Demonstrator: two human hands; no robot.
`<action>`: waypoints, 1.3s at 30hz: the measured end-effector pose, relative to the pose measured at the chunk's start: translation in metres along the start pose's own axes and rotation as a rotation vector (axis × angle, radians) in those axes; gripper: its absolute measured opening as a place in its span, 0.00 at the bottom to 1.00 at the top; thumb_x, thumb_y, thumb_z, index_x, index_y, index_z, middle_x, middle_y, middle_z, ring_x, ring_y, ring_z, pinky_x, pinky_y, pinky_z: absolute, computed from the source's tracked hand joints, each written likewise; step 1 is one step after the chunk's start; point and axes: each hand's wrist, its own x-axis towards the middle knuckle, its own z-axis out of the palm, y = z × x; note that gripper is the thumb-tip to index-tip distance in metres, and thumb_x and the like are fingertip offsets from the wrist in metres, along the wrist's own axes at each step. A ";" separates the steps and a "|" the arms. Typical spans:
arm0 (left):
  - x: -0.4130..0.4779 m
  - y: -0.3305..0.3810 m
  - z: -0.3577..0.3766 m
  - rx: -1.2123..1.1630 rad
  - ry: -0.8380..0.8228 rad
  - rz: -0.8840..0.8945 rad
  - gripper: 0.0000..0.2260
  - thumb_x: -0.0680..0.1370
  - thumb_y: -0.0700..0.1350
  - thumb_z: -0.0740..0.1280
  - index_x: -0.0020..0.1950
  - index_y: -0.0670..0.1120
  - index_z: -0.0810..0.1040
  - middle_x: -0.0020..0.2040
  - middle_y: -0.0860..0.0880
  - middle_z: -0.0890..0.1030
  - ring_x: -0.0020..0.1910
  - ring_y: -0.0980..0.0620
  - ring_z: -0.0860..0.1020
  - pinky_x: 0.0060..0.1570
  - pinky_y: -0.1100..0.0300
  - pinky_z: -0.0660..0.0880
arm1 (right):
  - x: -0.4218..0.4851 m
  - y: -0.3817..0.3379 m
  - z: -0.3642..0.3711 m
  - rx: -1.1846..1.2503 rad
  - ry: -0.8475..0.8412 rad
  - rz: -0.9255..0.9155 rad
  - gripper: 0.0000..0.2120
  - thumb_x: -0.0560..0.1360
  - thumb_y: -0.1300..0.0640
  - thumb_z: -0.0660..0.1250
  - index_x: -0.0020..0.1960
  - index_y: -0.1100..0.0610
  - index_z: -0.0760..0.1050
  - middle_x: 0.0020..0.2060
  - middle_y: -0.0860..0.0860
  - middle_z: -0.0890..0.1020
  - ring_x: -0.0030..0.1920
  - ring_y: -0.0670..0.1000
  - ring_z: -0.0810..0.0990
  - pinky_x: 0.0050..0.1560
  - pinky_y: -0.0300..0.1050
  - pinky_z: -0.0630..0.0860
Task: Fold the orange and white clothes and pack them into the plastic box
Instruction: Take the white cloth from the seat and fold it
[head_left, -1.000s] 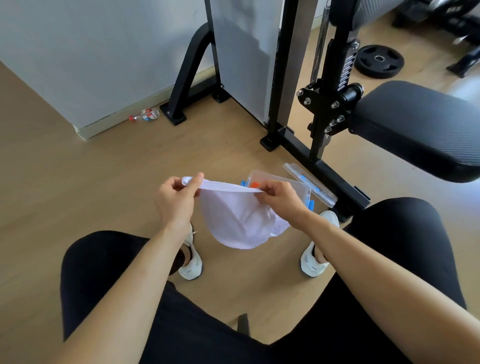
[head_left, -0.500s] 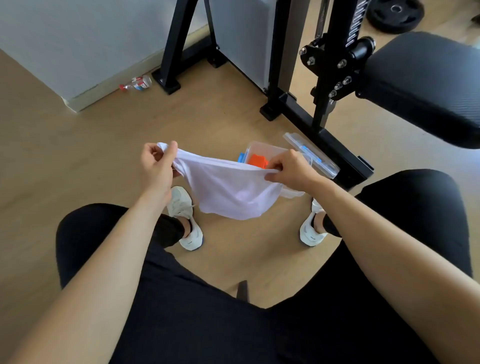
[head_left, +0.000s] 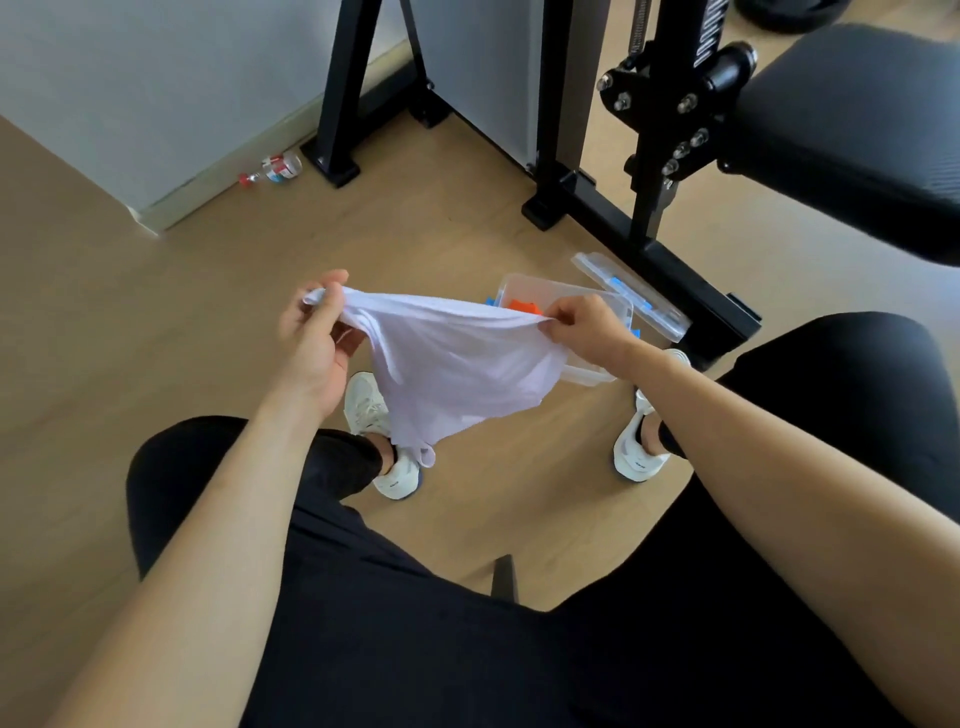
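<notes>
I hold a white cloth (head_left: 457, 364) stretched in the air above my feet. My left hand (head_left: 317, 338) pinches its left corner and my right hand (head_left: 582, 325) pinches its right edge. The cloth sags below my hands into a point. Behind it on the floor stands the clear plastic box (head_left: 618, 306), partly hidden by the cloth and my right hand. An orange cloth (head_left: 522, 306) lies inside the box. The box's clear lid (head_left: 631, 293) with blue clips leans beside it on the right.
A black gym machine frame (head_left: 644, 208) and its padded seat (head_left: 852, 135) stand behind the box. A small plastic bottle (head_left: 272, 169) lies by the wall. My legs in black trousers and white shoes (head_left: 636, 447) frame the wooden floor.
My hands have drawn further apart and the white cloth is stretched wider. It hangs lower, with a loose corner dangling over my left shoe.
</notes>
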 end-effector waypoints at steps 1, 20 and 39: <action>-0.001 -0.003 0.000 0.082 -0.041 -0.007 0.06 0.82 0.41 0.64 0.50 0.49 0.79 0.45 0.50 0.77 0.38 0.57 0.77 0.40 0.63 0.75 | -0.002 -0.006 -0.002 0.025 0.010 -0.026 0.07 0.79 0.58 0.65 0.46 0.57 0.81 0.45 0.56 0.82 0.42 0.49 0.77 0.42 0.40 0.74; -0.018 -0.016 0.052 0.239 -0.364 -0.025 0.04 0.77 0.44 0.70 0.44 0.46 0.83 0.37 0.48 0.80 0.37 0.51 0.78 0.38 0.60 0.76 | -0.020 -0.031 -0.008 0.009 0.067 -0.300 0.04 0.69 0.66 0.72 0.41 0.58 0.83 0.37 0.51 0.83 0.35 0.44 0.76 0.40 0.42 0.77; -0.008 0.011 0.019 0.000 -0.265 -0.066 0.12 0.82 0.50 0.62 0.52 0.42 0.79 0.50 0.42 0.80 0.54 0.45 0.79 0.56 0.53 0.75 | -0.003 -0.049 0.049 0.086 0.022 -0.282 0.00 0.74 0.63 0.71 0.44 0.59 0.80 0.37 0.50 0.82 0.39 0.53 0.79 0.46 0.48 0.78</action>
